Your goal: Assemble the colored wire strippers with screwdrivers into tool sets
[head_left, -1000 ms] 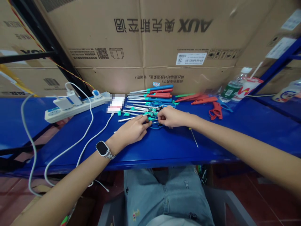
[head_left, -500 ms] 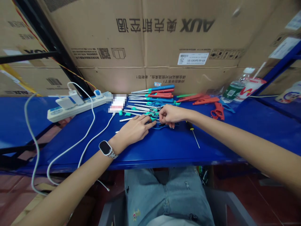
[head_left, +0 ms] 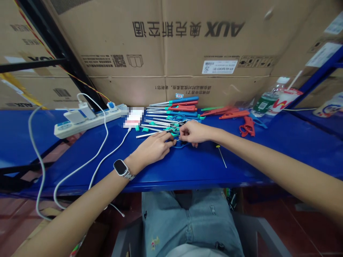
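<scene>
Blue work table [head_left: 171,171], painted, glossy; tools along its back half, 2 bare hands at work near the middle.

Left hand [head_left: 158,148]: palm down, fingers bent, tips at the near edge of the pile. Whether they grip anything cannot be told. Silver-banded watch [head_left: 121,167] on the wrist.

Right hand [head_left: 191,132]: fingers curled, thumb and index finger pinched together; anything between them is too small to tell.

Blue casing [head_left: 183,145]: 1, lying on the table under the right hand's fingers, left fingertips just beside it; mostly covered.

Thin wires [head_left: 175,125]: pale, loosely tangled, directly beyond the fingers.

Metal tubes [head_left: 158,120]: several, side by side, some with blue handles, at least 1 with a red handle [head_left: 183,108]; teal pieces among them.

Slim metal rod [head_left: 222,157]: 1, yellow collar, near side of the right forearm.

Red casings [head_left: 233,114]: several, loose, at right.

Bottle [head_left: 262,104]: 1, green label, beside 1 paper cup [head_left: 282,101] with straw.

Power strip [head_left: 76,129]: white, at left, plugs seated in it.

Cardboard [head_left: 174,46]: printed, upright behind everything.
</scene>
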The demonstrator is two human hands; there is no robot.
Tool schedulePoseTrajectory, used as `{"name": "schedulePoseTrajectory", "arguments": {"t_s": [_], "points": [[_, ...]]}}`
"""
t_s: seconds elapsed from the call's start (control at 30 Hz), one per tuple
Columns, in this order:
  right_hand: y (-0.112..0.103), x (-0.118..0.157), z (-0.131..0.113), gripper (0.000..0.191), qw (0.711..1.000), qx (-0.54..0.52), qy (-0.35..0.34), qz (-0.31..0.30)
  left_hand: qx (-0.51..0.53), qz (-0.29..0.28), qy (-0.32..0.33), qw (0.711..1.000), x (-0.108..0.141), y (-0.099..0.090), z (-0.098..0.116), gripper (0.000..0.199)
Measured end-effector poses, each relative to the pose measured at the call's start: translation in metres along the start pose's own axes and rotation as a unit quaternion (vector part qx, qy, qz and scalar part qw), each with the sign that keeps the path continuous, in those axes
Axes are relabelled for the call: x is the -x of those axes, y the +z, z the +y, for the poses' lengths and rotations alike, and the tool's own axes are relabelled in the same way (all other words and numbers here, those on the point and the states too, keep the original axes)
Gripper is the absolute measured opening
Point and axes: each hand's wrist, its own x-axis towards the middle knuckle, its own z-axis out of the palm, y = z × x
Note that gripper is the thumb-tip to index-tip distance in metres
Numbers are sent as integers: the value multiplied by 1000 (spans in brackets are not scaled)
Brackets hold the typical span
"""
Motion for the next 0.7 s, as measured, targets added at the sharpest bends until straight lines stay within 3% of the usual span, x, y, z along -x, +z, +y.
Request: {"name": "schedulePoseTrajectory", "arguments": {"t_s": [0.2,0.33,0.7], "points": [[-6,-5,4,22,999,-18,-8,-43,4,-2,-4,1000,1,0,-1,33],[-10,-6,0,18,998,34,-22,-56,10,0,0,1000,1,0,-2,33],[-9,-6,6,15,998,14,-35,-56,52,28,-22,998,3,-2,0,30]]}}
